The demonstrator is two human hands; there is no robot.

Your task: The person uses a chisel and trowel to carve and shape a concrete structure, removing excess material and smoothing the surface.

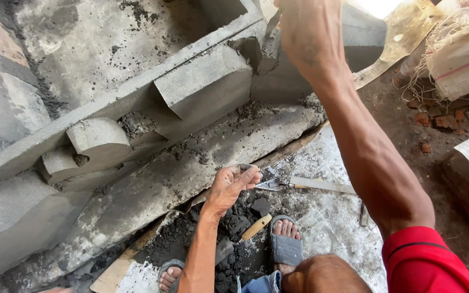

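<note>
My right hand (308, 38) is raised at the top of the grey cement moulding (202, 89), grip clenched on a thin dark tool (272, 23) whose blade pokes out left of the fist, against the wet mortar. My left hand (232, 187) is low by the moulding's bottom ledge, fingers curled; can't tell if it holds anything. A small pointed trowel (305, 185) lies on the floor just right of its fingertips. A wooden-handled trowel (253, 228) sits in the dark mortar pile (234, 239) by my sandalled foot (285, 244).
</note>
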